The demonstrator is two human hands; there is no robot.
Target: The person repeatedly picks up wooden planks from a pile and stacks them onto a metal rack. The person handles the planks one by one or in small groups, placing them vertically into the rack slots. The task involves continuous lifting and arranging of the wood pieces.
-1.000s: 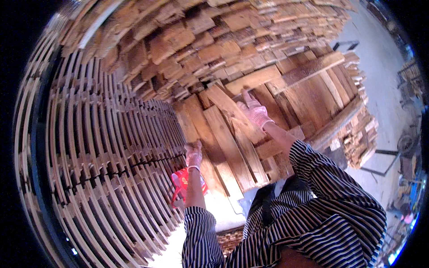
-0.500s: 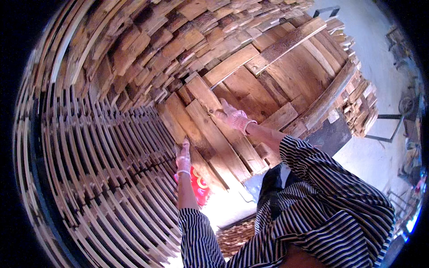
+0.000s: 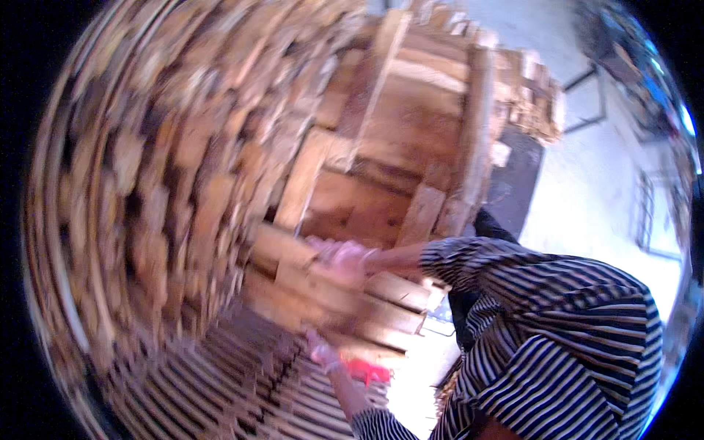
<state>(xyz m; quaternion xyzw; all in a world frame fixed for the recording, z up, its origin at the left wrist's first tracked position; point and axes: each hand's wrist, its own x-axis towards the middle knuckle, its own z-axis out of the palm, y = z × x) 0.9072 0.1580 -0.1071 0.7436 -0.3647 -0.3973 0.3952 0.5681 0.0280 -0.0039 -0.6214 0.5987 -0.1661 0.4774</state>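
Head view, blurred. Frame has swung since a second ago; the pale plank (image 3: 282, 243), then askew, now lies alongside its neighbours, so the row looks more even. It sits left of lower centre, atop the board stack (image 3: 400, 139). Right hand (image 3: 343, 258) over it; left hand (image 3: 321, 350) at the stack's lower edge. Finger spread or grip: cannot tell, either hand. Red bag-like thing (image 3: 367, 372), lower centre, near left wrist; contents not visible.

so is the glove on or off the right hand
On: the blurred pink glove covers the right hand, ending before the bare forearm.
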